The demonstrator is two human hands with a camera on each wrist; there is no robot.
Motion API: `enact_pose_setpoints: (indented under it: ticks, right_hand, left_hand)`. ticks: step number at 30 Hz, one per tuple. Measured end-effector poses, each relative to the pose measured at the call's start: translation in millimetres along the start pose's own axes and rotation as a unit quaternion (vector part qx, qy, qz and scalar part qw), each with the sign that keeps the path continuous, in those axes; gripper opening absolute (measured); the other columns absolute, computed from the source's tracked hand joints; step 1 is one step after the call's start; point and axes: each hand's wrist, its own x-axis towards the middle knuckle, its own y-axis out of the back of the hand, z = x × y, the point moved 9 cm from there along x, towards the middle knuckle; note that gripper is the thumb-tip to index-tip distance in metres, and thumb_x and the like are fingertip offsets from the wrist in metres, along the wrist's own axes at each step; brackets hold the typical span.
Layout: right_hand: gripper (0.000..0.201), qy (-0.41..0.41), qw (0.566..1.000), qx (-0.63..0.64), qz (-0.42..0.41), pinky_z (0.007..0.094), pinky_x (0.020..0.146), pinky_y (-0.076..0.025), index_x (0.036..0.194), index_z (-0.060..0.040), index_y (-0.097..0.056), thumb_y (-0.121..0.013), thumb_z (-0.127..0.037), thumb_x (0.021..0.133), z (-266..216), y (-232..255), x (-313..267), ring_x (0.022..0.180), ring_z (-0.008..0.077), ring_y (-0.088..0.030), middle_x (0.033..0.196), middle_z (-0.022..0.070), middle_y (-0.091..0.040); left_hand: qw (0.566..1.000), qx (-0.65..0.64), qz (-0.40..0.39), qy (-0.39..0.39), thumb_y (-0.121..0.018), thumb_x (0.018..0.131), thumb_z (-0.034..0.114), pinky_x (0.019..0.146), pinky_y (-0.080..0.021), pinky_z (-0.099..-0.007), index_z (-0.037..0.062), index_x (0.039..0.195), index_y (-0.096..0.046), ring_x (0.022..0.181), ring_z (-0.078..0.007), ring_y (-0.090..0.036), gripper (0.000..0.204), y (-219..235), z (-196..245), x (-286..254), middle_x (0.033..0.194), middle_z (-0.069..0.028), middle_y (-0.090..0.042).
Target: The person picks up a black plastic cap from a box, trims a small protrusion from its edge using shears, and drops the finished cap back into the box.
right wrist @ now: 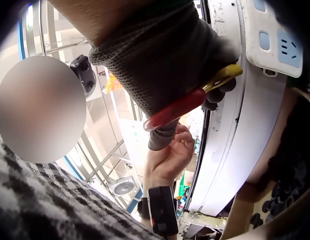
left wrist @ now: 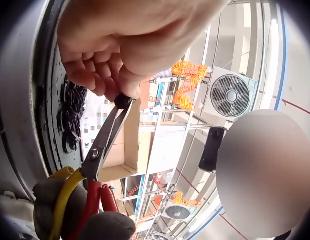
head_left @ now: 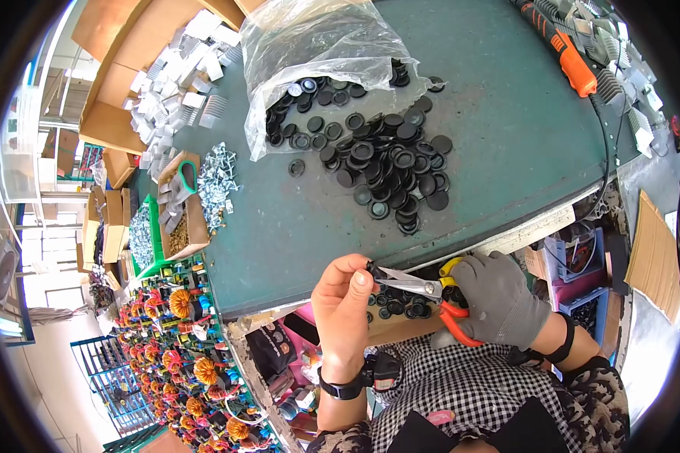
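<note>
Between its thumb and fingertips my bare left hand [head_left: 344, 306] pinches a small black rubber-like piece [left wrist: 123, 101], largely covered by the fingers. My right hand [head_left: 506, 298], in a grey glove, grips scissors [head_left: 429, 288] by their red and yellow handles. The blades point left and their tips meet the black piece, slightly parted in the left wrist view. Both hands are over the near table edge. Below them, a cardboard box [head_left: 404, 332] contains round black caps [head_left: 395, 308]. A larger pile of black caps [head_left: 389, 162] lies beyond on the green table [head_left: 506, 128].
A clear plastic bag [head_left: 317, 45] spills caps at the back. Silver heat sinks [head_left: 177, 90] and loose screws [head_left: 217, 177] lie left. An orange-handled tool [head_left: 574, 64] with a cord is at the right. Circuit boards with copper coils [head_left: 204, 370] stand lower left.
</note>
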Motion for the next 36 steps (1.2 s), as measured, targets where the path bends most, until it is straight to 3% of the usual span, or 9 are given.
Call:
enact_pose_setpoints:
  ticks: [8, 12, 18, 22, 23, 26, 33, 34, 36]
  right_hand:
    - [0.056, -0.021, 0.997, 0.076, -0.024, 0.0379, 0.051, -0.039, 0.076, -0.0030, -0.051, -0.070, -0.052, 0.057, 3.7, -8.6, -9.5, 0.054, 0.0301, -0.052, 0.061, 0.0103, -0.051]
    - [0.052, -0.018, 0.998, 0.048, -0.023, 0.0346, 0.054, -0.044, 0.075, -0.0043, -0.052, -0.072, -0.049, 0.058, 5.9, -11.0, -12.0, 0.054, 0.0261, -0.056, 0.061, 0.0099, -0.054]
    - [0.057, 0.058, 0.997, 0.058, 0.016, 0.0351, 0.054, -0.044, 0.083, -0.0022, -0.051, -0.071, -0.052, 0.061, 3.3, -4.7, -10.1, 0.054, 0.0268, -0.055, 0.061, 0.0100, -0.053]
    - [0.057, 0.006, 0.968, 0.206, -0.142, 0.0357, 0.056, -0.044, 0.090, -0.0008, -0.051, -0.067, -0.051, 0.069, 5.3, -27.5, -17.1, 0.061, 0.0305, -0.057, 0.067, 0.0137, -0.056]
    - [0.055, -0.026, 0.936, 0.278, -0.213, 0.0359, 0.057, -0.044, 0.093, -0.0009, -0.051, -0.066, -0.049, 0.071, 4.9, -39.6, -22.7, 0.064, 0.0314, -0.058, 0.069, 0.0148, -0.056]
    - [0.050, -0.046, 0.903, 0.395, -0.163, 0.0359, 0.054, -0.042, 0.090, -0.0045, -0.054, -0.070, -0.047, 0.067, 9.3, -40.4, -23.5, 0.062, 0.0325, -0.057, 0.068, 0.0147, -0.057]
    - [0.040, -0.051, 0.910, 0.347, -0.222, 0.0328, 0.057, -0.044, 0.091, -0.0023, -0.057, -0.064, -0.039, 0.078, 12.8, -29.6, -30.8, 0.062, 0.0261, -0.058, 0.069, 0.0131, -0.057]
    - [0.033, -0.093, 0.887, 0.405, -0.201, 0.0314, 0.057, -0.043, 0.088, -0.0022, -0.057, -0.064, -0.033, 0.078, 21.9, -22.9, -32.9, 0.061, 0.0235, -0.057, 0.068, 0.0112, -0.056]
    - [0.027, -0.135, 0.858, 0.461, -0.180, 0.0299, 0.056, -0.043, 0.084, -0.0020, -0.057, -0.065, -0.028, 0.079, 34.9, -20.9, -37.0, 0.060, 0.0209, -0.056, 0.068, 0.0093, -0.056]
  left_hand:
    - [0.998, -0.056, -0.017, 0.012, -0.056, 0.087, 0.023, 0.069, -0.041, -0.0240, 0.0009, 0.095, -0.054, 0.072, -0.0120, -0.049, 0.023, -5.3, -6.0, 0.2, 0.085, -0.0061, -0.055]
    - [0.995, -0.088, -0.045, 0.022, -0.055, 0.088, 0.025, 0.068, -0.041, -0.0242, 0.0006, 0.095, -0.054, 0.072, -0.0125, -0.049, 0.026, -11.5, -6.5, -0.8, 0.084, -0.0068, -0.055]
    - [0.992, -0.098, -0.044, 0.068, -0.055, 0.088, 0.025, 0.067, -0.041, -0.0243, 0.0002, 0.097, -0.054, 0.072, -0.0126, -0.050, 0.026, -13.5, -19.6, -5.8, 0.084, -0.0069, -0.056]
    - [0.994, -0.078, -0.056, 0.058, -0.056, 0.088, 0.023, 0.068, -0.041, -0.0244, 0.0003, 0.097, -0.054, 0.073, -0.0124, -0.051, 0.024, -11.8, -22.3, -8.9, 0.085, -0.0065, -0.056]
    - [0.997, -0.041, -0.042, 0.046, -0.056, 0.088, 0.021, 0.069, -0.042, -0.0240, 0.0003, 0.097, -0.055, 0.074, -0.0119, -0.051, 0.023, -9.5, -19.2, -9.8, 0.085, -0.0058, -0.057]
    - [0.999, 0.016, -0.029, 0.031, -0.057, 0.087, 0.019, 0.071, -0.042, -0.0231, 0.0002, 0.097, -0.055, 0.075, -0.0108, -0.051, 0.022, -5.8, -13.7, -10.1, 0.085, -0.0040, -0.057]
    - [0.993, 0.102, -0.027, 0.057, -0.061, 0.084, 0.013, 0.071, -0.041, -0.0206, 0.0005, 0.096, -0.058, 0.074, -0.0071, -0.051, 0.017, 5.9, -7.1, -10.0, 0.083, -0.0005, -0.057]
    - [0.993, 0.101, -0.025, 0.057, -0.061, 0.084, 0.013, 0.071, -0.041, -0.0206, 0.0005, 0.096, -0.058, 0.074, -0.0071, -0.051, 0.017, 9.0, -2.2, -8.9, 0.083, -0.0005, -0.057]
    - [0.922, 0.351, -0.166, 0.019, -0.064, 0.077, 0.008, 0.066, -0.041, -0.0227, 0.0024, 0.096, -0.061, 0.070, -0.0102, -0.052, 0.020, -12.8, 5.0, -10.0, 0.079, -0.0015, -0.059]
